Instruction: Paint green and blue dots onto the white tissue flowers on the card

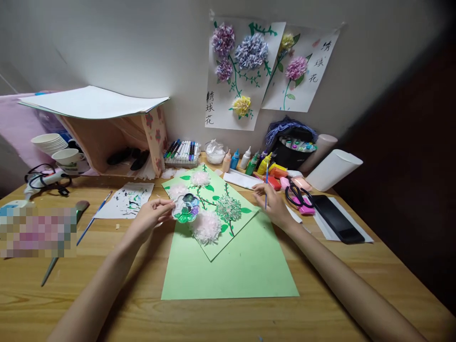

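Note:
My left hand (156, 216) pinches the edge of a small flower-shaped paint palette (185, 208), which holds green, dark and purple paint. It hovers over the left part of a green card (240, 223) decorated with fluffy pale pink flowers (206, 227), a green-and-white flower (228, 208), painted leaves and stems. In my right hand (269, 202) a thin blue paintbrush (267, 183) stands upright, beside the card's right corner. The decorated card lies turned on a larger light green sheet (231, 280).
Paint bottles (245, 159), markers (183, 151) and a bowl (215, 152) line the back. Black scissors (298, 195) and a phone (338, 218) lie right. A paint-marked paper (124, 200), another brush (96, 216) and a large brush (49, 271) are left.

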Demonstrator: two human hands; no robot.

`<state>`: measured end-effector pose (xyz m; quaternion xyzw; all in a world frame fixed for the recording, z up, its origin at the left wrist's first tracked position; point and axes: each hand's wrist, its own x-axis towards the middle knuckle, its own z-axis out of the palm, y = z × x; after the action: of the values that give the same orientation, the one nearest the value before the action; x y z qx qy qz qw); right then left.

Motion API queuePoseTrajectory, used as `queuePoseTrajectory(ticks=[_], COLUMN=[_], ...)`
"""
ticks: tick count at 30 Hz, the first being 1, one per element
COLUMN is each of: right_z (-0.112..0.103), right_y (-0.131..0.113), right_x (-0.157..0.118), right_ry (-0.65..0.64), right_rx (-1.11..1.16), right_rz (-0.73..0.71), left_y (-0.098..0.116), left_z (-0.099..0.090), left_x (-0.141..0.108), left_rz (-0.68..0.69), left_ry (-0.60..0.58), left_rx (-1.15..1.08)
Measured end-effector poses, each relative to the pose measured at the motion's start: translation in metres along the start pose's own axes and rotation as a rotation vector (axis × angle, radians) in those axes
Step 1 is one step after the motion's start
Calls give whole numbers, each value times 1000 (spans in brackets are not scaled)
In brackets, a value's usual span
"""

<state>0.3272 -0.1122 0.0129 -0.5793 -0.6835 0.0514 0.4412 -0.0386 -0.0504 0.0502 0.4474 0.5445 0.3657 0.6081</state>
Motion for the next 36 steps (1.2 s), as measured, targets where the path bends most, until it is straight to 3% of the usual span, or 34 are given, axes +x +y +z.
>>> queuePoseTrajectory(ticks=[7,13,21,26,36], right_z=[-39,-46,-42,-39,-38], right_y=[-64,-81,-80,-80,-79], right_x=[-4,0,0,-1,-4], right_ry=[118,-14,-88,-87,-79], right_rx=[382,356,260,270,352], right_rz=[-114,-177,-246,-278,-210], left_y=[25,40,37,42,47], left_z=[65,102,113,115,118], left_x=[-6,6,13,10,5], left_rz=[-12,24,35,34,4], left_ry=[-61,-115,-220,-202,-177], left_rx=[-43,-39,-50,-49,-42])
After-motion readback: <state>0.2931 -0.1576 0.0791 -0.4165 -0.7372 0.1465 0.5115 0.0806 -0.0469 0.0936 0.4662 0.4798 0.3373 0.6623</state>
